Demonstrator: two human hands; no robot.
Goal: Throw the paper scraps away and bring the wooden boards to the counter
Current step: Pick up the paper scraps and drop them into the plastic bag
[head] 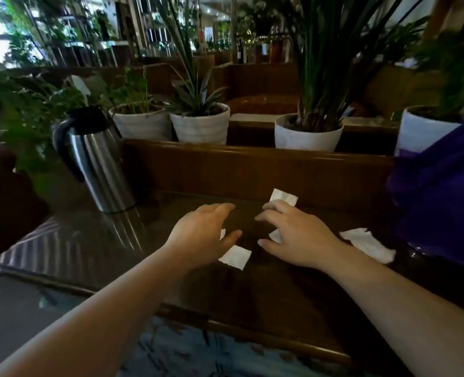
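Several white paper scraps lie on a dark wooden table (252, 295). One scrap (283, 196) sits near the table's back rail, just beyond my right fingertips. Another scrap (234, 257) lies below my left thumb. A small scrap (275, 235) shows under my right palm, and a sliver of one (222, 233) shows under my left hand. A longer crumpled scrap (367, 244) lies to the right of my right wrist. My left hand (200, 235) and my right hand (296, 235) hover over the table with fingers spread, holding nothing. No wooden boards are in view.
A steel thermos jug (97, 161) stands at the table's left rear. White plant pots (200, 126) (308, 134) line a ledge behind the wooden rail. A purple cloth or bag (443, 186) fills the right side. My jeans show below the table's near edge.
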